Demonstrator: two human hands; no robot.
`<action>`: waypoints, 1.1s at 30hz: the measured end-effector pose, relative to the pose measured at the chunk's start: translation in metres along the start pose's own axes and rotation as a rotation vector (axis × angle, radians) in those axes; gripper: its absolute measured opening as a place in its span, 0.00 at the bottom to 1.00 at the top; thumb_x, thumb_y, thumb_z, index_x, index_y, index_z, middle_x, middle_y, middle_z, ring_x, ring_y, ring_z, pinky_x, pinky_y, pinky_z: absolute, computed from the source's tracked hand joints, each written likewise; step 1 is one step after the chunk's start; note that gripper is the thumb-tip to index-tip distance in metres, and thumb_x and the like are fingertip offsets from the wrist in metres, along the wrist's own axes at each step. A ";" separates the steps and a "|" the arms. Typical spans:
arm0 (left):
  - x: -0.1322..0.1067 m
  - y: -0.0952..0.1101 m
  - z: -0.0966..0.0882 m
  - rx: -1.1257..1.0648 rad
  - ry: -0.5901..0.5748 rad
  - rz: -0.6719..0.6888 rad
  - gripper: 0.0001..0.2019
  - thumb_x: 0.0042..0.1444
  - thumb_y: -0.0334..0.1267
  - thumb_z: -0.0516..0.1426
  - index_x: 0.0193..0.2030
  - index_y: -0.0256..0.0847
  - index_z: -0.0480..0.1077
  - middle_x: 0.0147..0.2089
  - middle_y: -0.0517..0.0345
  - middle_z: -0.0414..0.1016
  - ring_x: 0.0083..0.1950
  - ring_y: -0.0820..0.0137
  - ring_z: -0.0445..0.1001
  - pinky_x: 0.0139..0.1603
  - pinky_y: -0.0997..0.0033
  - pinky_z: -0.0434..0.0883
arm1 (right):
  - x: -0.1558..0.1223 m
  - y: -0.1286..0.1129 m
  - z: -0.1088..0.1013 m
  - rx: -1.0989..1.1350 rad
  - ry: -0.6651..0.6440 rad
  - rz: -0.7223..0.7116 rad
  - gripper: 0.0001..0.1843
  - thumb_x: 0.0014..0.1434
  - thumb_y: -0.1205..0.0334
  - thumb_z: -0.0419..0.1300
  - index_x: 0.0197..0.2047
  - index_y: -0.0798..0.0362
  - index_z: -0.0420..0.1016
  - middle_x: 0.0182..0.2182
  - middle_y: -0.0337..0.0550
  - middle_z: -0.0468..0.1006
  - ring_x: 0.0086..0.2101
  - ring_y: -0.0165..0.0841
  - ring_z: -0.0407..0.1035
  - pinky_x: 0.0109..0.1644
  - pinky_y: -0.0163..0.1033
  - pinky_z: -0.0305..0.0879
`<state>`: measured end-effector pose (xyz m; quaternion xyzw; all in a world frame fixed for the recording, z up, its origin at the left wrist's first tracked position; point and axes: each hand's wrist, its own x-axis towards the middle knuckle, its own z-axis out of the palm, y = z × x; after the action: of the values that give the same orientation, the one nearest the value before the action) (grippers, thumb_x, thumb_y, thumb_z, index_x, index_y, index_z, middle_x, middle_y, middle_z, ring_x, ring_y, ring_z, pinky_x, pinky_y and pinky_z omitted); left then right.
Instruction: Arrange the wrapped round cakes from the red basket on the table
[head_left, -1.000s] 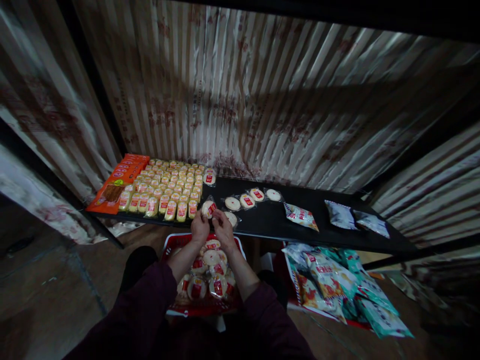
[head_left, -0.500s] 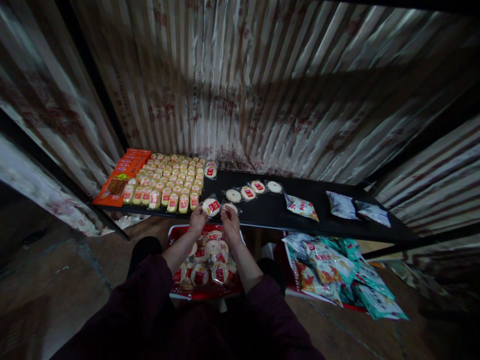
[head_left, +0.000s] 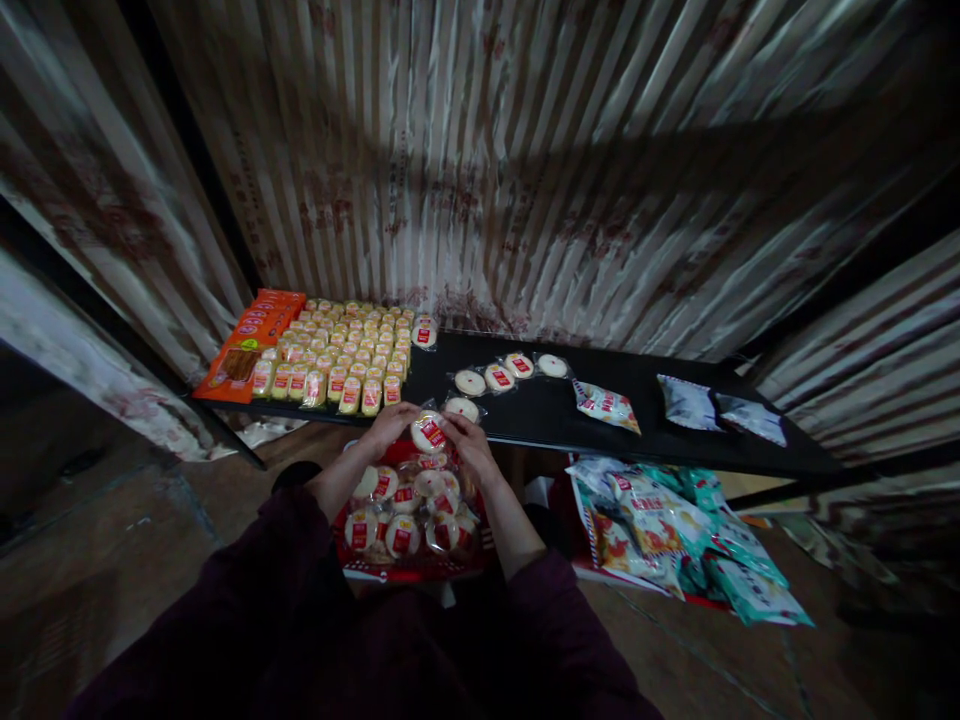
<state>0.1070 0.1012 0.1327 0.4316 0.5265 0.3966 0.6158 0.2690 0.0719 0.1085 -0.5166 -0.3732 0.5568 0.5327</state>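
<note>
Between my two hands is a round flat cake in clear wrap with a red label point(head_left: 428, 432), just off the shelf's front edge. My left hand point(head_left: 391, 428) pinches its left side and my right hand point(head_left: 466, 442) grips its right side. Another wrapped round cake point(head_left: 461, 408) lies on the black shelf point(head_left: 510, 425) just beyond my right fingers. Below my hands stands a red basket point(head_left: 376, 572) holding several more wrapped round cakes point(head_left: 403, 534). Farther back on the shelf is a short row of such cakes point(head_left: 499, 377), some label up.
Rows of small yellow wrapped cakes point(head_left: 337, 350) and orange packets point(head_left: 244, 355) fill the shelf's left end. Snack bags point(head_left: 607, 407) and silvery bags point(head_left: 688, 402) lie toward the right. A second basket with green and white bags point(head_left: 660, 520) sits below. Striped curtain point(head_left: 465, 180) hangs behind.
My right hand has let go of the cake at the shelf edge and moved to the one in my left hand. That cake has shifted slightly toward me, over the basket.
</note>
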 end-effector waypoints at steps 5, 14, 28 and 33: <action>-0.001 -0.002 0.006 -0.071 0.004 -0.012 0.06 0.45 0.37 0.61 0.30 0.37 0.73 0.23 0.62 0.72 0.24 0.76 0.67 0.28 0.75 0.64 | -0.007 0.015 -0.007 0.116 -0.003 0.053 0.24 0.40 0.52 0.70 0.42 0.52 0.77 0.32 0.39 0.81 0.29 0.32 0.74 0.34 0.37 0.71; -0.014 -0.001 0.019 -0.192 -0.054 -0.033 0.07 0.45 0.34 0.62 0.33 0.37 0.71 0.27 0.61 0.74 0.26 0.76 0.70 0.31 0.75 0.67 | -0.005 0.017 -0.012 0.162 0.179 -0.003 0.25 0.41 0.52 0.68 0.44 0.51 0.74 0.32 0.38 0.80 0.27 0.30 0.73 0.28 0.35 0.70; -0.009 -0.001 0.029 -0.182 0.088 0.037 0.06 0.47 0.35 0.61 0.33 0.37 0.70 0.25 0.61 0.73 0.23 0.76 0.69 0.27 0.75 0.69 | -0.024 0.006 0.001 0.384 0.102 -0.016 0.23 0.43 0.57 0.70 0.43 0.51 0.73 0.31 0.38 0.81 0.29 0.29 0.75 0.34 0.34 0.73; -0.005 -0.006 0.032 -0.125 0.206 0.095 0.13 0.46 0.30 0.61 0.40 0.38 0.69 0.30 0.61 0.73 0.27 0.76 0.70 0.32 0.74 0.71 | -0.026 0.001 0.008 0.402 0.178 -0.054 0.23 0.43 0.58 0.69 0.44 0.50 0.73 0.31 0.37 0.80 0.29 0.30 0.74 0.33 0.34 0.72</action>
<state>0.1379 0.0910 0.1312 0.3740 0.5399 0.4997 0.5648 0.2581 0.0471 0.1136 -0.4369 -0.2200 0.5579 0.6704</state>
